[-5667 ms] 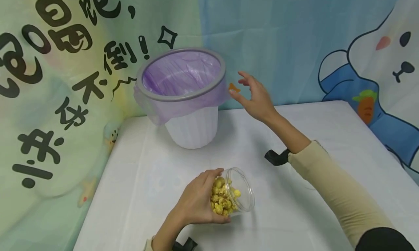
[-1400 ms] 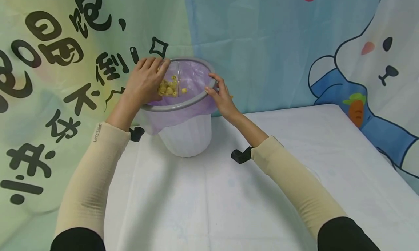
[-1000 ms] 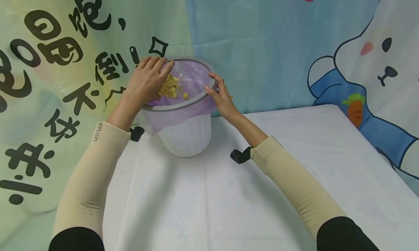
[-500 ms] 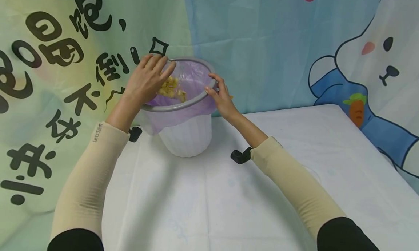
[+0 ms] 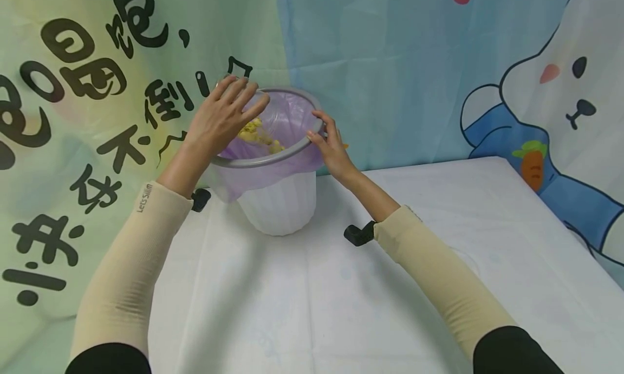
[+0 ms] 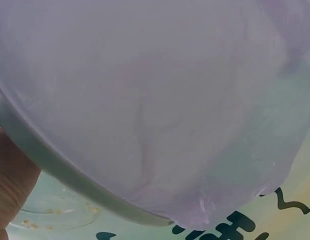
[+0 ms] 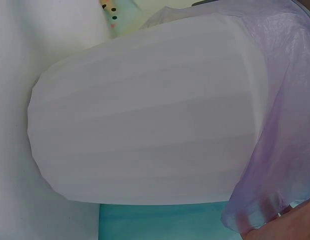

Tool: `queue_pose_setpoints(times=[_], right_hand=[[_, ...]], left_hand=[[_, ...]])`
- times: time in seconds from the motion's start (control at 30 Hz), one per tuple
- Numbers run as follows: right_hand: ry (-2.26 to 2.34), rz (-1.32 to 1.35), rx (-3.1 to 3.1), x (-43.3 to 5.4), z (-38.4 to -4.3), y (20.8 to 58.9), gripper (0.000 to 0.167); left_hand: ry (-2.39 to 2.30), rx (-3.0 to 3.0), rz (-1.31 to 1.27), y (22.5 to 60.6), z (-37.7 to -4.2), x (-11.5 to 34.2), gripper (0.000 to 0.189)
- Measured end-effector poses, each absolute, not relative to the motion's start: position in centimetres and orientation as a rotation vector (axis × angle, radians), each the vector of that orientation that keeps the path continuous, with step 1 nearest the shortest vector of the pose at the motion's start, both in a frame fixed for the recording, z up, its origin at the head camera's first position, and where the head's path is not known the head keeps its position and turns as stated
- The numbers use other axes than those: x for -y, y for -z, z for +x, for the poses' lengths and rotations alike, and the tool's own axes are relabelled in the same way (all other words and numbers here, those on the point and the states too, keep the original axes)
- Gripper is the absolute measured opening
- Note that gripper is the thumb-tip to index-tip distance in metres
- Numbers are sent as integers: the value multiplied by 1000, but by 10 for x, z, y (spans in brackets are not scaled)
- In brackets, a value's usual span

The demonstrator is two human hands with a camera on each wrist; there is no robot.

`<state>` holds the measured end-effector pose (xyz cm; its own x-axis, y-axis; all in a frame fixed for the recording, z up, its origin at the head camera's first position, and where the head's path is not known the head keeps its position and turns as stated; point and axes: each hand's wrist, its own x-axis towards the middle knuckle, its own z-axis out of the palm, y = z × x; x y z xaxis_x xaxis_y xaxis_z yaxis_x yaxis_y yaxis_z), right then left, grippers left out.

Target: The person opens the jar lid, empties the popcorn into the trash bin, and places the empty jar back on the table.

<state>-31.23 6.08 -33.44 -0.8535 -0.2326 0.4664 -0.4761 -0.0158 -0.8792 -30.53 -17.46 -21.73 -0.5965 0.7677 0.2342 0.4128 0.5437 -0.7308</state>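
My left hand holds a clear plastic jar tipped over the mouth of a white trash can. Its mouth points right and down. Yellow popcorn is spilling out of it inside the can. Most of the jar is hidden behind that hand in the head view. In the left wrist view, a few crumbs cling to its wall. On the can's right side, my right hand grips the grey rim, thumb inside and fingers over the outer edge. A purple bag lines the can and folds down outside.
The can stands upright on a white-covered table, near its back left. A printed cloth backdrop rises just behind. A small orange patch shows behind my right hand; I cannot tell what it is. Black wrist mounts stick out below both wrists.
The jar, held low over the table in the oldest frame, has come up over the can and tips further. Popcorn slides out of it. My right hand has taken hold of the rim.
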Motion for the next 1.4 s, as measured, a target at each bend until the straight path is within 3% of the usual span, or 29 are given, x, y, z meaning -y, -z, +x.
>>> queue_pose_setpoints(times=[0.43,0.93,1.1,1.4], right_hand=[[-2025,760,2074,-60,-296,320,51],[-2005,780,2048,-59,-284,310,49],[-2008,781,2040,-59,-284,310,50],[-2004,778,2038,-58,-285,310,50]], left_hand=[[-1066,2097,-966,212,-298,174,97],[-1102,2000,-947,215,-296,173,94],[-886,2191,-898,223,-299,176,91],[10,2550,-661,235,-304,184,94]])
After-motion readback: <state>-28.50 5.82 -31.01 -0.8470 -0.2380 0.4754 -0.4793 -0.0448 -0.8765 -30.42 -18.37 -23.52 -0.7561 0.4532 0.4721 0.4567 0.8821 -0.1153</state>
